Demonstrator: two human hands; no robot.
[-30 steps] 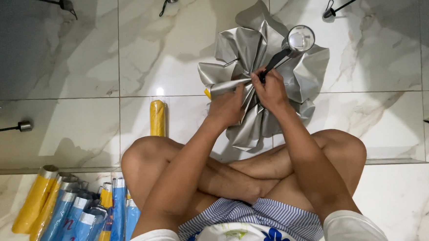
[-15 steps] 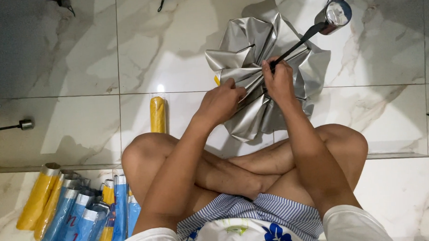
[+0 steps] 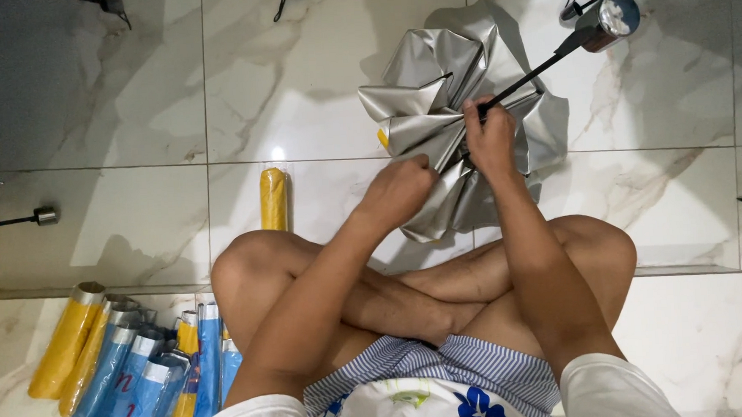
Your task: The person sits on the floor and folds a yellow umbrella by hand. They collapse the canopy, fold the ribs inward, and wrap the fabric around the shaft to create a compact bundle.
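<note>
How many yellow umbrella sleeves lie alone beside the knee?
1: a yellow umbrella sleeve lies alone on the floor above the left knee. More yellow ones sit in the pile bottom left, partly hidden.

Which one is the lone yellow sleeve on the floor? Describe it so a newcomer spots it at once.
Start at the person's raised left knee on the marble floor. Just above it, left of the silver umbrella held in both hands, a yellow rolled sleeve lies alone. Unlike the yellow and blue sleeves piled at lower left, nothing touches it.

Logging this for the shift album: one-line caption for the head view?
Seated cross-legged, left hand gathers silver umbrella canopy while right hand grips its black shaft.
</note>
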